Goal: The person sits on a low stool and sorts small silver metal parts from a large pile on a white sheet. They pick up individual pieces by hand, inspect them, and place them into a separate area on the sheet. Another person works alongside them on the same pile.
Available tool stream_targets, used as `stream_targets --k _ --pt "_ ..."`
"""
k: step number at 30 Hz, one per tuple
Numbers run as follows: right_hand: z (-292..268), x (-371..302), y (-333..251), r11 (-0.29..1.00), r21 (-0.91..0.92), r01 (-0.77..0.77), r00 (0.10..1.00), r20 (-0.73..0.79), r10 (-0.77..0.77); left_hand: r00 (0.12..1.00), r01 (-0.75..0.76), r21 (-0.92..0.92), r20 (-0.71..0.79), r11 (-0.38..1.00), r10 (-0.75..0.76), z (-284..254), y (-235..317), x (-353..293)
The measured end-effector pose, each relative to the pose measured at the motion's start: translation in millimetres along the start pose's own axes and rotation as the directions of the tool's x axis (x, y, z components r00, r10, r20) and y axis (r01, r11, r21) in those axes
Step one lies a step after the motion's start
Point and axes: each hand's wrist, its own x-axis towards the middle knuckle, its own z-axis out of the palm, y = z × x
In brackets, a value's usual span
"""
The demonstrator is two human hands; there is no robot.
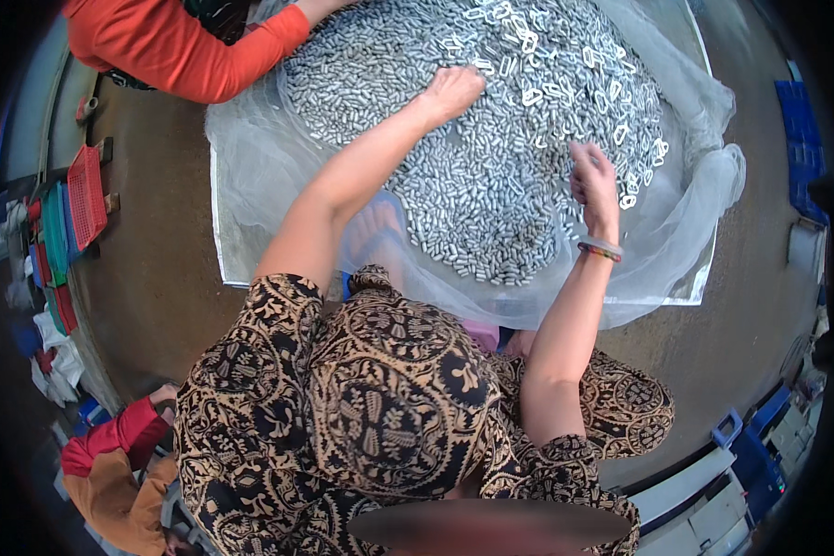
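Note:
A wide heap of small silver-grey metal cylinders [491,199] lies spread in front of me, with pale, oblong metal rings [602,100] scattered over its far right part. My left hand [454,91] rests at the far middle of the heap, its fingers curled down among the pieces, next to a pale ring. Whatever those fingertips pinch is hidden. Toward the heap's right side, my right hand [595,181] is over the cylinders with its fingers bent inward; what they hold, if anything, cannot be made out. Bracelets [600,248] circle my right wrist.
White mesh netting [278,190] lies under and around the heap on a pale sheet. At the far left, another person's red sleeve [204,56] reaches over it. A red basket [87,196] stands left, a blue crate [800,139] right. Another person bends at lower left.

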Motion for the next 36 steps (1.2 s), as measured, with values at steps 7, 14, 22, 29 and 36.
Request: stream_targets --k 7,14,22,29,36 --pt "66 3 64 0.600 -0.800 0.031 0.999 0.044 0.008 0.926 0.363 -0.891 0.314 0.274 -0.209 -56 1 -46" --pt "40 0 34 0.910 0.398 -0.118 0.990 0.112 0.080 0.969 0.192 -0.740 0.246 -0.645 0.006 -88 -1 -61" --pt "-60 -19 21 0.489 0.860 0.144 0.989 -0.142 -0.041 0.933 0.308 -0.292 0.280 0.906 -0.227 -26 29 -17" --pt "-157 17 79 0.942 0.334 0.043 0.660 -0.717 0.224 0.969 0.244 -0.444 0.078 0.862 -0.234 -38 32 -27" --pt "-100 72 82 0.599 -0.608 -0.521 0.692 -0.712 -0.119 0.931 0.252 -0.736 0.361 -0.628 -0.050 -113 10 -94"
